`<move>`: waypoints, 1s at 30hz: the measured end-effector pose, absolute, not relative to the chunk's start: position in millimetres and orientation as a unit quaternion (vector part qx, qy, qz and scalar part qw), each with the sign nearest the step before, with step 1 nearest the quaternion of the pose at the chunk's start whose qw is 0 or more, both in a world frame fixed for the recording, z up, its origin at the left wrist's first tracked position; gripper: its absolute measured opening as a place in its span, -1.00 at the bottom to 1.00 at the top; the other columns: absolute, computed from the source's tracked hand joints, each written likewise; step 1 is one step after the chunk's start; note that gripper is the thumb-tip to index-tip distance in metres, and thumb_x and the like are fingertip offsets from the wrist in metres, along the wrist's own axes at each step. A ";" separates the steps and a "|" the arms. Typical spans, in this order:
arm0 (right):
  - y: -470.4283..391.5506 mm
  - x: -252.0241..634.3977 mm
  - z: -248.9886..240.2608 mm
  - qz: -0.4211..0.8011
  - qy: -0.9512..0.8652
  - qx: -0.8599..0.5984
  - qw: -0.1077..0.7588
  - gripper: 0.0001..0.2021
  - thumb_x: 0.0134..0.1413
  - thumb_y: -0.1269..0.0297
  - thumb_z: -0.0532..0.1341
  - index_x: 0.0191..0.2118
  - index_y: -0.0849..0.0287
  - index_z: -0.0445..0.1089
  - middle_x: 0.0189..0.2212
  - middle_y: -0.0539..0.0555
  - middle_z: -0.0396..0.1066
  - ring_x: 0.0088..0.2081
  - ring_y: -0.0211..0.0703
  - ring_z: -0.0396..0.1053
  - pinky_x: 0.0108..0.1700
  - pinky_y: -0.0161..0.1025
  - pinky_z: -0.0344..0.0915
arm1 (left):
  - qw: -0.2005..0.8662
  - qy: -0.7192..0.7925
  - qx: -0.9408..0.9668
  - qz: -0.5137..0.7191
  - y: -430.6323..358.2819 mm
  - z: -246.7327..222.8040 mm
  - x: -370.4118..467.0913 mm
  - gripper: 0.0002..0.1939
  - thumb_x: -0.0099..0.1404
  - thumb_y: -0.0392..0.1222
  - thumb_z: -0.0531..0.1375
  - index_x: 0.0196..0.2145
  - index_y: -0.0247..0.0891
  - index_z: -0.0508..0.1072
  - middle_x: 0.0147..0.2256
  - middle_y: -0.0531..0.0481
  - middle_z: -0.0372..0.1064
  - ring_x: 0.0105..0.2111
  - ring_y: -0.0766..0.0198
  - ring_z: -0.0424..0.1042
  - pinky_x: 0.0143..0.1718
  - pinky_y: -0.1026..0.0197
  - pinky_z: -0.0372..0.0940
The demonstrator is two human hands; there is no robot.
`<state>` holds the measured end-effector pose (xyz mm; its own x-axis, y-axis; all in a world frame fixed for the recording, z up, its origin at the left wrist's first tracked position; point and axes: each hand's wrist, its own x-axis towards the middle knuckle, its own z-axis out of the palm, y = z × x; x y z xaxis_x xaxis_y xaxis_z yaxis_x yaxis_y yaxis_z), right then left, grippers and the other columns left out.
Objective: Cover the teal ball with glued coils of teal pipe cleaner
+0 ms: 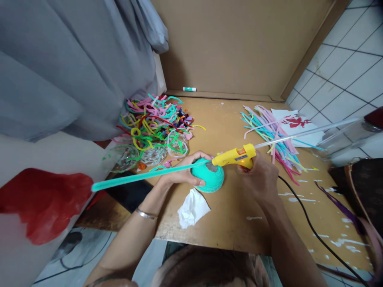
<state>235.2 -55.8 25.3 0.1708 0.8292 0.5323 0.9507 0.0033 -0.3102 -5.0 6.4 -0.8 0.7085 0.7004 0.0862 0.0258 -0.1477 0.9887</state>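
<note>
My left hand (187, 169) is closed around a turquoise ball (211, 181) wound in fuzzy strands, with a small grey bare patch on its top. From the ball a long turquoise pipe cleaner (137, 179) stretches out to the left, past my wrist. My right hand (261, 175) grips a yellow hot glue gun (235, 156), whose nozzle points left and meets the edge of the grey patch; whether it touches cannot be made out. A long clear glue stick (302, 133) sticks out of the gun's back. Below the ball lies a crumpled white tissue (193, 209).
A tangled heap of colourful pipe cleaners (152, 123) lies at the left. Straight pastel pipe cleaners (275, 139) rest at the right by a paper with a red pattern (296, 121). The gun's black cord (302, 207) runs to the lower right, near a brown bag (359, 191).
</note>
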 end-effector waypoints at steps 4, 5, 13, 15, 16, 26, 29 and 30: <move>-55.8 236.0 24.4 -0.093 -0.635 -0.700 0.315 -0.73 -0.12 0.20 0.11 -0.24 0.15 0.36 -0.55 0.06 0.41 -0.52 -0.08 0.31 -0.45 -0.25 0.01 | 0.594 0.263 0.703 0.291 6.3 -0.4 -4.7 -0.29 -0.16 -0.07 0.49 -0.04 -0.21 0.37 0.04 -0.13 0.41 0.08 -0.06 0.36 0.05 0.01 0.27; -55.8 236.1 24.4 -0.093 -0.633 -0.700 0.318 -0.72 -0.12 0.19 0.11 -0.24 0.15 0.36 -0.55 0.06 0.41 -0.52 -0.07 0.31 -0.45 -0.25 0.01 | 0.592 0.263 0.704 0.291 6.3 -0.1 -4.6 -0.29 -0.16 -0.07 0.49 -0.04 -0.21 0.37 0.04 -0.13 0.41 0.08 -0.06 0.36 0.06 0.01 0.26; -56.1 234.7 25.5 -0.089 -0.631 -0.703 0.317 -0.72 -0.13 0.19 0.09 -0.25 0.16 0.37 -0.55 0.07 0.42 -0.53 -0.07 0.31 -0.45 -0.25 0.02 | 0.585 0.266 0.710 0.289 6.6 0.4 -4.9 -0.29 -0.16 -0.07 0.50 -0.04 -0.22 0.39 0.03 -0.14 0.42 0.07 -0.07 0.38 0.05 0.00 0.29; -56.3 234.7 25.3 -0.090 -0.632 -0.702 0.316 -0.72 -0.12 0.19 0.10 -0.26 0.15 0.36 -0.56 0.07 0.41 -0.53 -0.07 0.31 -0.45 -0.25 0.02 | 0.580 0.274 0.710 0.289 6.5 0.2 -5.1 -0.28 -0.18 -0.08 0.50 -0.05 -0.22 0.39 0.04 -0.14 0.42 0.06 -0.06 0.39 0.04 0.00 0.30; -56.5 234.9 25.6 -0.090 -0.633 -0.701 0.315 -0.73 -0.13 0.19 0.10 -0.26 0.15 0.36 -0.56 0.07 0.41 -0.53 -0.07 0.31 -0.46 -0.25 0.01 | 0.580 0.275 0.710 0.290 6.4 0.1 -5.1 -0.28 -0.18 -0.09 0.50 -0.05 -0.22 0.39 0.05 -0.14 0.41 0.06 -0.06 0.39 0.04 0.01 0.30; -59.1 234.9 34.3 -0.072 -0.647 -0.694 0.308 -0.75 -0.13 0.20 0.12 -0.28 0.16 0.37 -0.55 0.07 0.43 -0.54 -0.09 0.31 -0.46 -0.27 0.00 | 0.600 0.251 0.699 0.296 6.3 1.3 -4.0 -0.30 -0.16 -0.12 0.50 -0.05 -0.21 0.39 0.04 -0.15 0.43 0.12 -0.10 0.36 0.08 -0.03 0.26; -59.1 234.9 33.8 -0.073 -0.649 -0.690 0.313 -0.76 -0.12 0.21 0.13 -0.28 0.15 0.37 -0.53 0.07 0.44 -0.52 -0.09 0.31 -0.45 -0.27 0.02 | 0.599 0.254 0.699 0.297 6.0 2.4 -4.1 -0.30 -0.17 -0.10 0.51 -0.06 -0.21 0.39 0.04 -0.15 0.43 0.11 -0.10 0.36 0.08 -0.02 0.27; -59.0 235.0 33.6 -0.074 -0.649 -0.689 0.314 -0.76 -0.12 0.22 0.13 -0.27 0.15 0.38 -0.53 0.07 0.43 -0.51 -0.09 0.31 -0.45 -0.27 0.02 | 0.598 0.257 0.700 0.295 5.9 2.6 -4.2 -0.30 -0.17 -0.09 0.51 -0.06 -0.22 0.39 0.04 -0.16 0.43 0.10 -0.09 0.37 0.07 -0.02 0.28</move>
<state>235.0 -59.0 33.6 0.1466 0.8483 0.5088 0.9408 0.0394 -0.3367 -4.2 5.9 2.6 0.6944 0.7118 0.1059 0.0071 -0.1540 0.9881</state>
